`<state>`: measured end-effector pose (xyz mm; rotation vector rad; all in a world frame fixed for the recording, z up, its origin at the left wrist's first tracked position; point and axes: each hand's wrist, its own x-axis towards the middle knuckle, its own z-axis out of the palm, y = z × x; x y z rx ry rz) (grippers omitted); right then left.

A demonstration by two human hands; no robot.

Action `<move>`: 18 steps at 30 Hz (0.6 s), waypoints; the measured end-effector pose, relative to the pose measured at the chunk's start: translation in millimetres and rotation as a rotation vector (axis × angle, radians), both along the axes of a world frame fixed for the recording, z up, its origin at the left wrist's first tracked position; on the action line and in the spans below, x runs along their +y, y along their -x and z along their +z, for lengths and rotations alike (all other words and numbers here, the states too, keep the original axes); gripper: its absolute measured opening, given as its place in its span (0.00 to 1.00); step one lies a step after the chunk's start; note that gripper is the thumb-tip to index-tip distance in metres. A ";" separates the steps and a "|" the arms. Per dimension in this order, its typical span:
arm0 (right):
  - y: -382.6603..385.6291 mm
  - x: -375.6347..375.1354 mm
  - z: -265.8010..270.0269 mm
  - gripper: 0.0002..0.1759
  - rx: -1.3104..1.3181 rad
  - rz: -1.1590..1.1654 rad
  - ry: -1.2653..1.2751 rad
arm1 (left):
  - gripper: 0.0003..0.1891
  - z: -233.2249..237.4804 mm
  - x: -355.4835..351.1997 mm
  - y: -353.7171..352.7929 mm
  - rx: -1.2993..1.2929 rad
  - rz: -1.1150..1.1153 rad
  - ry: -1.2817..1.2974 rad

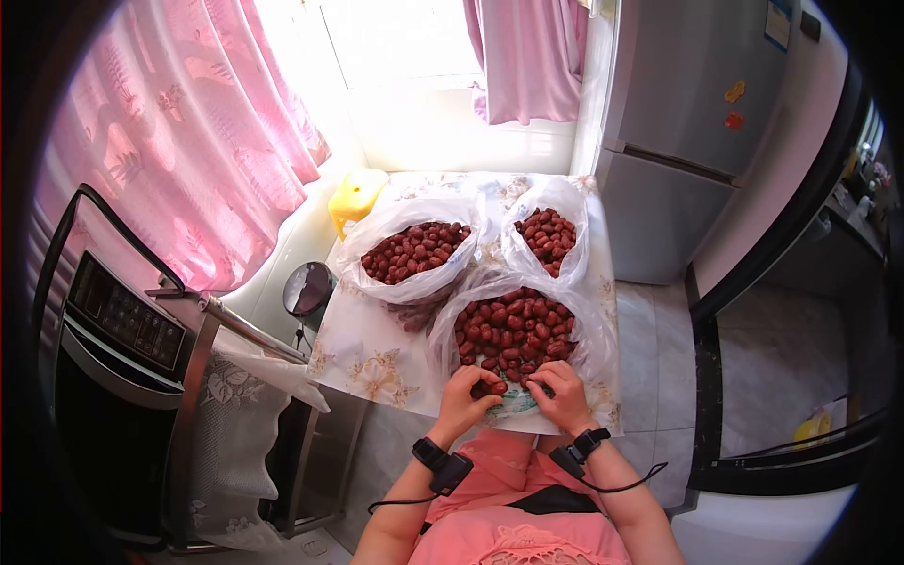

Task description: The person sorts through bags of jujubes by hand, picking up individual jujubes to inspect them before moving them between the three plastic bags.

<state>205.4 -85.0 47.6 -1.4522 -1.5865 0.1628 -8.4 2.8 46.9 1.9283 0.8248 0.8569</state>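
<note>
In the head view, three clear plastic bags of red dates stand on a table. The nearest bag lies wide open in front of me, with a heap of wrinkled dark-red dates inside. At its near edge, my left hand is closed with a single red date at its fingertips. My right hand is pinched just to the right, by the bag's front rim; its fingers hide most of what they hold. Green printing on the bag shows between the hands. Both wrists wear black straps with small devices and cables.
Behind stand a left bag and a right bag of dates on the flowered tablecloth. A yellow stool is beyond the table's left edge. A grey refrigerator stands at right, a black appliance at left.
</note>
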 end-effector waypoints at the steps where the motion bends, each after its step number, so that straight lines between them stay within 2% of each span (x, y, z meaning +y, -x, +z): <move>1: 0.1 -0.1 0.1 0.06 -0.003 -0.001 0.002 | 0.20 0.4 0.0 -0.1 -0.002 -0.001 -0.001; 10: 1.0 0.3 -1.0 0.06 -0.006 -0.009 -0.001 | 0.15 -3.8 -0.1 3.3 -0.067 -0.021 -0.017; 12: 1.0 -0.3 -0.8 0.06 -0.007 -0.009 -0.001 | 0.15 -5.5 0.7 3.8 -0.159 -0.012 0.184; 15: 0.2 0.1 -0.1 0.06 -0.019 -0.004 -0.011 | 0.14 11.3 7.2 7.7 -0.299 -0.004 0.303; 16: 0.3 0.0 0.2 0.06 -0.013 -0.003 -0.007 | 0.14 21.4 13.3 10.5 -0.266 0.016 0.175; 18: 0.5 -0.2 -0.3 0.06 -0.007 -0.003 -0.009 | 0.13 47.5 24.2 13.7 -0.299 0.089 0.101</move>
